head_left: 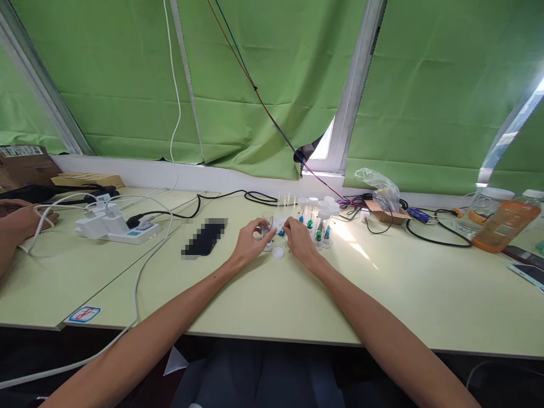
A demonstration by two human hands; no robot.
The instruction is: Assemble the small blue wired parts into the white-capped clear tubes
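Observation:
My left hand is curled around a clear plastic tube, thumb and fingers at its sides. Close by, my right hand has its fingertips pinched together; what they hold is too small to make out. A small blue piece shows between the two hands, near the right fingertips. On the table in front of them lies a round white cap. Just beyond my right hand stand several clear tubes with white caps, with green and blue pieces inside. Thin clear upright rods rise behind the hands.
A dark phone lies left of my hands. Farther left are a white power strip with plugs and cables, and another person's hand. An open cardboard box, black cables and an orange bottle are at the right.

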